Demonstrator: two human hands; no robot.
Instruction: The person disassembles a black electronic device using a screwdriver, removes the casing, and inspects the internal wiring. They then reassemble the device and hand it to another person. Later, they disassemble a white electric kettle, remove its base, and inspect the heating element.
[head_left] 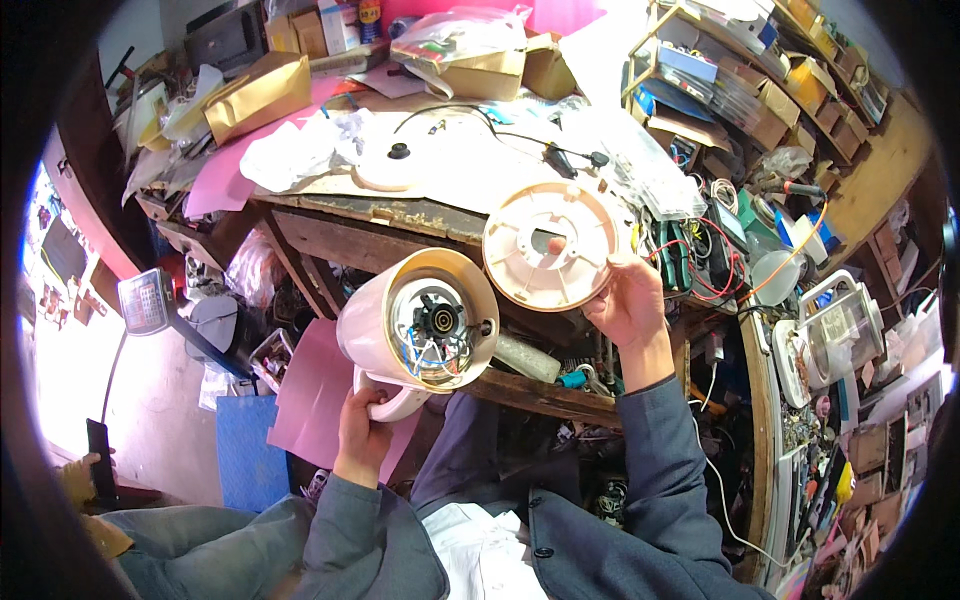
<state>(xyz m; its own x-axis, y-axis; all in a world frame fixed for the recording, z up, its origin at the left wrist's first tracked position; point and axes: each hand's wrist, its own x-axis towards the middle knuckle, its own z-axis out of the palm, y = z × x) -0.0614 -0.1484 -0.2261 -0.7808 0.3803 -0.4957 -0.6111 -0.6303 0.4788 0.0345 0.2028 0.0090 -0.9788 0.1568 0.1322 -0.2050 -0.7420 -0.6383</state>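
My left hand (362,432) is wrapped around the handle of a cream electric kettle (366,322). The kettle is tipped so its opened bottom faces up toward me, showing a round black connector (443,318) and blue and white wires (428,352) inside. To the right, my right hand (634,308) grips the rim of a round cream bottom cover (510,240). Ribs and a centre hole show on the cover, and a fingertip is visible through the hole. Kettle and cover are held apart, just in front of the workbench edge.
On the bench (450,185) lie a round power base (375,182), a black cord with a plug (598,159), plastic bags (290,155) and boxes. Tools and red wires crowd the right side, beside cluttered shelves. A lamp-like panel (146,302) stands left, and another person's leg (200,535) shows lower left.
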